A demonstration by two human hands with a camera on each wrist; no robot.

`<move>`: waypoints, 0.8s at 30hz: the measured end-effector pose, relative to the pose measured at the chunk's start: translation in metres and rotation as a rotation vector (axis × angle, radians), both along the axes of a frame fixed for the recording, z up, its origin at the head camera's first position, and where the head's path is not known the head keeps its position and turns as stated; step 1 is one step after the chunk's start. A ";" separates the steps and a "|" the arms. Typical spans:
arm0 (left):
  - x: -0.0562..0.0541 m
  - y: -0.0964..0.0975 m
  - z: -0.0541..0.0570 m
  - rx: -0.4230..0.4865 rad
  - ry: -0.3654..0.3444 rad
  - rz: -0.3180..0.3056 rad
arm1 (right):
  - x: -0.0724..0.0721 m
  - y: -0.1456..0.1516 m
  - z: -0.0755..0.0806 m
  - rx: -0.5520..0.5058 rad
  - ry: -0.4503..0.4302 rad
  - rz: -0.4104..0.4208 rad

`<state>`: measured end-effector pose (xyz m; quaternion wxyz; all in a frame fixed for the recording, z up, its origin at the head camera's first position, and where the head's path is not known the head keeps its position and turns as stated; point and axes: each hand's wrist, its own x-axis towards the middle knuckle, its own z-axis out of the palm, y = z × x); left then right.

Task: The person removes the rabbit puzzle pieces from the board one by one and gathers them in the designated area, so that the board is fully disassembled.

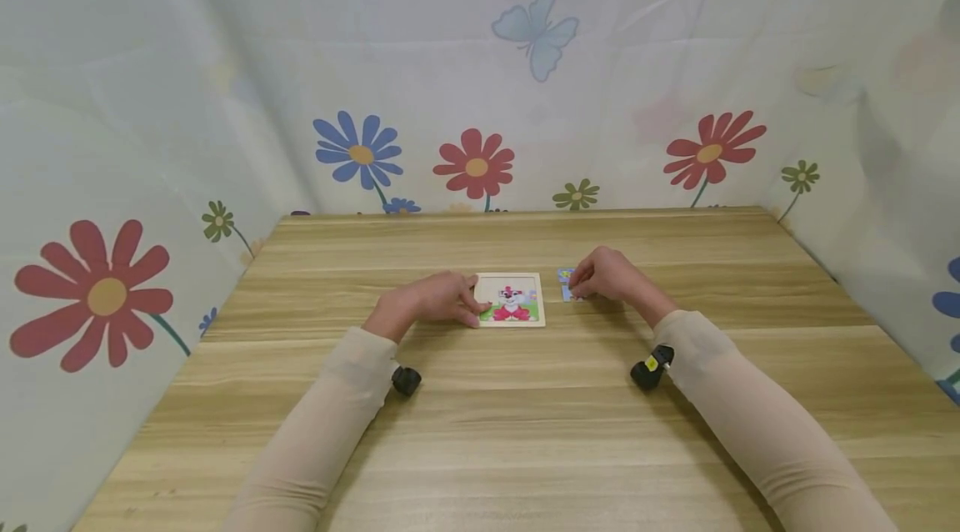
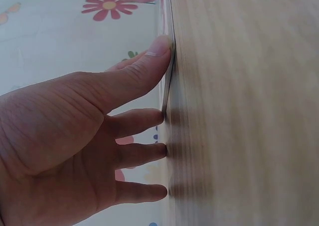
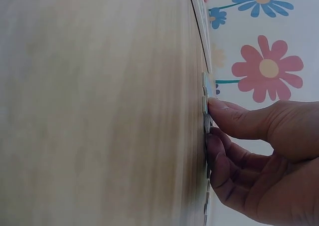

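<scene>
A square wooden jigsaw puzzle tray (image 1: 542,311) lies flat on the table, with a cartoon animal in pink (image 1: 512,308) pictured inside it. At its left edge rests my left hand (image 1: 446,298). The left wrist view shows that hand's thumb (image 2: 157,51) against the tray's edge, its other fingers fairly straight with tips at the tabletop. To the right of the tray, my right hand (image 1: 606,275) pinches at a puzzle piece among small blue pieces (image 1: 564,273). In the right wrist view its thumb (image 3: 229,117) and curled fingers meet at thin pieces (image 3: 205,81); the hand partly hides them.
The wood-grain table (image 1: 480,424) reaches back to a pale curtain (image 1: 420,32) printed with flowers and a butterfly. Small black wrist cameras (image 1: 407,382) hang below both sleeves. More flat pieces (image 3: 207,201) lie beneath and beyond the right hand.
</scene>
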<state>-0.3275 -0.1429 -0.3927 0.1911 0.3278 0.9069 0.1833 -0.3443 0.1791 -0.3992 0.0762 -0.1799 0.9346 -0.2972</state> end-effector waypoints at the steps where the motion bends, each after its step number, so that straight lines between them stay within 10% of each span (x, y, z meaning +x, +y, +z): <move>1: 0.000 0.000 0.000 0.000 -0.002 0.003 | 0.000 -0.001 0.000 0.005 0.000 0.002; 24: 0.001 -0.001 0.001 0.000 -0.002 -0.004 | 0.003 -0.047 0.018 -0.028 0.002 0.071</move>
